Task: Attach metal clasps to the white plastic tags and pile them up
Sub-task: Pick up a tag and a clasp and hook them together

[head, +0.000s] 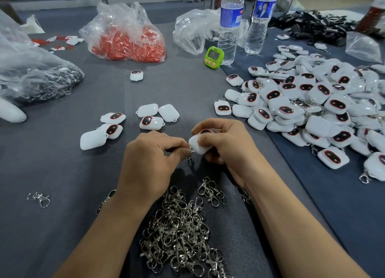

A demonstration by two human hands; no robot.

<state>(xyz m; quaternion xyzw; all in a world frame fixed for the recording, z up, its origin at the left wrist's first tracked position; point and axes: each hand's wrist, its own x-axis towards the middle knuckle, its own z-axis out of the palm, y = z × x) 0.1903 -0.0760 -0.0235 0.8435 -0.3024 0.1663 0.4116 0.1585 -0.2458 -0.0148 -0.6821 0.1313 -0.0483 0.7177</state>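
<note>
My right hand [224,144] grips a white plastic tag [196,145] at the table's middle. My left hand [150,154] pinches a small metal clasp [190,152] against the tag's left corner. A heap of loose metal clasps [181,227] lies between my forearms. Several bare white tags [150,116] with dark oval faces lie just beyond my hands. A big pile of tags with clasps fitted [316,102] covers the right side of the table.
Two water bottles [230,23] and a green timer [214,57] stand at the back. A clear bag of red parts [129,38] sits back left, a bag of dark metal parts [37,79] at far left. A stray clasp [39,198] lies near left.
</note>
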